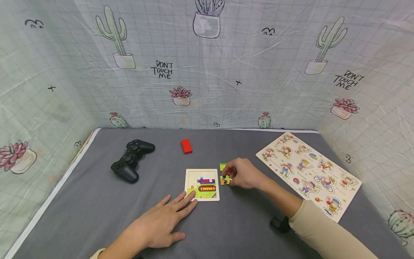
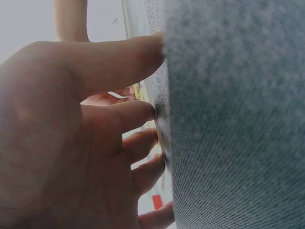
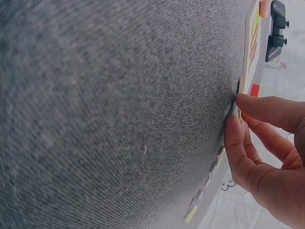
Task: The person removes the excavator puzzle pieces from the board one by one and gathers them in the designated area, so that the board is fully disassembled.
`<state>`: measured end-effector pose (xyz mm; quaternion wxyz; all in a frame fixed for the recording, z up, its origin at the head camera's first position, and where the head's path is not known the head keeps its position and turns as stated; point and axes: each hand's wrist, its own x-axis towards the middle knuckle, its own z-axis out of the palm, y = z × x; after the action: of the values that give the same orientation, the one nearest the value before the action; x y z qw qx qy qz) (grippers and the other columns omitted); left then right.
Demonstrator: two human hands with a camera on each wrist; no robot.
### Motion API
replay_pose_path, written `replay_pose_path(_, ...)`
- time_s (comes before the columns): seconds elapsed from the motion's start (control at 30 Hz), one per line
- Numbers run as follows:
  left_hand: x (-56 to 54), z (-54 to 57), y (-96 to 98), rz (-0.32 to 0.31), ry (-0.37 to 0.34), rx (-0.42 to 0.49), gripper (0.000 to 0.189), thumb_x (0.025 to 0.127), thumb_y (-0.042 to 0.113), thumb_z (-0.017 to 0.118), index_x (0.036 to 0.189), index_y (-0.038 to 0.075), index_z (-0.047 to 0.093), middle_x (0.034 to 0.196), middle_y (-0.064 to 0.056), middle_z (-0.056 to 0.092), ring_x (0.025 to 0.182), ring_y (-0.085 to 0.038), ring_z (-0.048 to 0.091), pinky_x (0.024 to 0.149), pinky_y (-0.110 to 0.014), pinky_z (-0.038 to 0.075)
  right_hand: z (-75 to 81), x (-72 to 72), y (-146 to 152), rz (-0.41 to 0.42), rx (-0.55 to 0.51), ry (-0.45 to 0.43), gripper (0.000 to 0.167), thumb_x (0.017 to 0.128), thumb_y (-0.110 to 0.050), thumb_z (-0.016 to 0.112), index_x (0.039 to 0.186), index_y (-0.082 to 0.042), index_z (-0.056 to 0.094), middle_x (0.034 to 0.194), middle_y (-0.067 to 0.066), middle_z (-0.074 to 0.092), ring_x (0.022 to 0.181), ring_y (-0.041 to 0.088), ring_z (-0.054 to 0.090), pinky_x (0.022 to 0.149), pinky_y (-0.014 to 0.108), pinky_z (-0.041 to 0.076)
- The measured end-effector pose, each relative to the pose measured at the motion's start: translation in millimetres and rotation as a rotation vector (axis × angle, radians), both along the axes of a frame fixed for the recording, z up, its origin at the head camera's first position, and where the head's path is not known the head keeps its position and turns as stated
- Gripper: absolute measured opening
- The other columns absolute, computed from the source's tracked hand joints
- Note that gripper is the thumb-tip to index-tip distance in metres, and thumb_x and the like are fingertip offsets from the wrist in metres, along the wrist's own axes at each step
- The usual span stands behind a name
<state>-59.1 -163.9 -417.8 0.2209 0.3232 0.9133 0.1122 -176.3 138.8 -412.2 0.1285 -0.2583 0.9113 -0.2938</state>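
Note:
A small square wooden puzzle tray (image 1: pixel 193 177) lies mid-table, partly filled with pieces that show a colourful tracked vehicle on green. My left hand (image 1: pixel 163 221) is spread out palm down, with fingertips at the tray's lower left corner. Just right of the tray, my right hand (image 1: pixel 244 173) pinches a green puzzle piece (image 1: pixel 228 179) between thumb and fingers, low over the cloth. Another green piece (image 1: pixel 222 166) shows beside those fingers, partly covered by them. In the right wrist view, the thumb and fingertips (image 3: pixel 245 101) meet at the thin edge of a piece.
A black game controller (image 1: pixel 132 160) lies at the left. Behind the tray sits a red block (image 1: pixel 186 146). A large wooden picture board (image 1: pixel 305 176) lies slanted at the right, near the right forearm. A black object (image 1: pixel 280 225) shows by the right sleeve. Printed cloth walls surround the table.

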Motion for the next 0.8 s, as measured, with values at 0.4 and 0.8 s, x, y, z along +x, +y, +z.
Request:
replay_pose_path(0.4, -0.5, 0.4, 0.5, 0.013, -0.016, -0.004, 0.088, 0.092, 0.047, 0.076, 0.165, 0.026, 0.032, 0.176, 0.007, 0.016, 0.163, -0.023, 0.018, 0.125, -0.065, 0.024, -4.3, -0.6, 1.9, -0.004, -0.007, 0.0, 0.027, 0.075, 0.004, 0.088, 0.099, -0.005, 0.08, 0.082, 0.003, 0.071, 0.073, 0.007, 0.058, 0.065, 0.02, 0.051)
replay_pose_path(0.8, 1.5, 0.5, -0.7, 0.003, 0.01, 0.005, 0.087, 0.092, 0.046, 0.075, 0.165, 0.025, 0.032, 0.176, 0.006, 0.016, 0.162, -0.024, 0.019, 0.125, -0.064, 0.026, -4.6, -1.2, 2.4, -0.01, -0.016, -0.02, 0.029, 0.076, 0.003, 0.088, 0.102, -0.004, 0.078, 0.088, 0.004, 0.072, 0.078, 0.012, 0.061, 0.068, 0.02, 0.052)
